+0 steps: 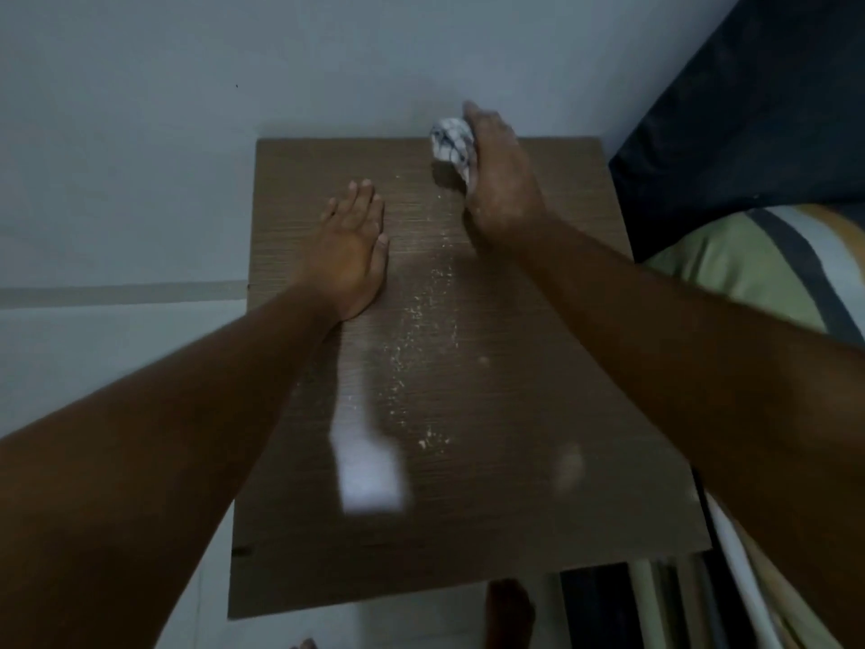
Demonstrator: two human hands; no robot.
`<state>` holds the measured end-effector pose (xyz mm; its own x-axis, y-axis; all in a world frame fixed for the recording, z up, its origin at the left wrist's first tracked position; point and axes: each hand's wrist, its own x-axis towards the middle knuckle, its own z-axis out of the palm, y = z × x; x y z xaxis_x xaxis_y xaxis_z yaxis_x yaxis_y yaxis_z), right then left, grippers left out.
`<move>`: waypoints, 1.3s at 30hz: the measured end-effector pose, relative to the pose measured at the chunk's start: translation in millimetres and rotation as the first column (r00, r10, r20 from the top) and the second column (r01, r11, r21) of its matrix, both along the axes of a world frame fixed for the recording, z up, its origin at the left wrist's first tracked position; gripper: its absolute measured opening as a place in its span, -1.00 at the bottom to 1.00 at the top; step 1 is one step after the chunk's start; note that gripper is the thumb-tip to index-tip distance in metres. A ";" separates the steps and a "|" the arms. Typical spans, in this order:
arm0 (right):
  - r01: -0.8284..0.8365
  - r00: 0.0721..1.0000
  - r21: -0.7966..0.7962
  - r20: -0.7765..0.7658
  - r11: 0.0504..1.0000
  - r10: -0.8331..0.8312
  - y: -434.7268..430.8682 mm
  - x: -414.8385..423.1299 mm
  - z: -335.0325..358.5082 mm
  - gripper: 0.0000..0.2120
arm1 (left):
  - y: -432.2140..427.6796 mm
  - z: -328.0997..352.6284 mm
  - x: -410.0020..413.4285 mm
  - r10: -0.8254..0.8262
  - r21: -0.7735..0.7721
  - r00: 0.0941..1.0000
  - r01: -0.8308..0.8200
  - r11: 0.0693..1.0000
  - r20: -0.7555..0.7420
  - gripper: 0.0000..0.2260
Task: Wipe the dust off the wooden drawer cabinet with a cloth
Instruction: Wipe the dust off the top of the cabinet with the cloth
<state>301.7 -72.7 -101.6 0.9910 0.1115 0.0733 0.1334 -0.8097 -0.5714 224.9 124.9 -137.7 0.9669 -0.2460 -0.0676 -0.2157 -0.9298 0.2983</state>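
A: Cabinet top (491,414) fills the view, pale dust (421,320) streaked down the middle.
B: Left hand (353,255) flat, fingers spread. Right hand (496,180), grip clamped on balled cloth (451,142) at 12 o'clock; a fast swipe could fling crumbs onto the bed (758,269) at 3.

You've got no readable txt, labels, brands or nos. anywhere here; the cloth (450,141) shows only a dark pattern, too blurred to read as letters

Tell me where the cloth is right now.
In the head view, the cloth is bunched in the right hand at the far edge of the cabinet top, near the wall.
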 end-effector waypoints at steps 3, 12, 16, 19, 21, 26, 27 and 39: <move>-0.017 0.998 -0.139 -0.062 0.990 0.008 13.3 23.4 -19.1 -0.30 | -0.2 -2.0 1.5 0.008 0.025 1.000 -0.009 1.000 0.007 -0.47; -0.038 0.996 -0.339 -0.084 0.940 0.010 30.0 15.8 -36.8 -0.51 | 0.6 -1.3 1.4 0.001 0.045 1.000 0.000 0.999 -0.003 -0.47; -0.178 0.984 -0.331 -0.063 0.927 0.166 16.1 -2.0 -35.8 -0.53 | -0.4 -0.5 1.9 0.015 0.046 1.000 -0.014 0.999 -0.007 -0.48; -0.225 0.974 -0.324 -0.080 0.919 0.211 9.9 -24.9 -34.0 -0.53 | 0.9 -1.5 -0.2 0.001 0.044 1.000 -0.001 0.999 0.004 -0.47; -0.257 0.966 -0.325 -0.101 0.910 0.237 5.9 -47.9 -32.2 -0.53 | 2.8 -1.1 -1.3 -0.004 0.034 1.000 0.004 0.999 0.009 -0.47; -0.335 0.942 -0.335 -0.103 0.881 0.319 -7.3 -120.9 -26.4 -0.56 | 2.6 0.7 -2.5 -0.008 0.026 1.000 0.008 1.000 -0.001 -0.47; -0.342 0.940 -0.327 -0.117 0.881 0.321 -10.9 -136.6 -27.4 -0.56 | 2.1 1.1 -3.6 -0.011 0.029 1.000 0.011 1.000 0.002 -0.47; -0.390 0.919 -0.183 -0.133 0.902 0.370 -34.8 -284.9 -37.0 -0.61 | 0.5 2.8 -7.3 -0.015 -0.001 1.000 0.015 1.000 0.006 -0.47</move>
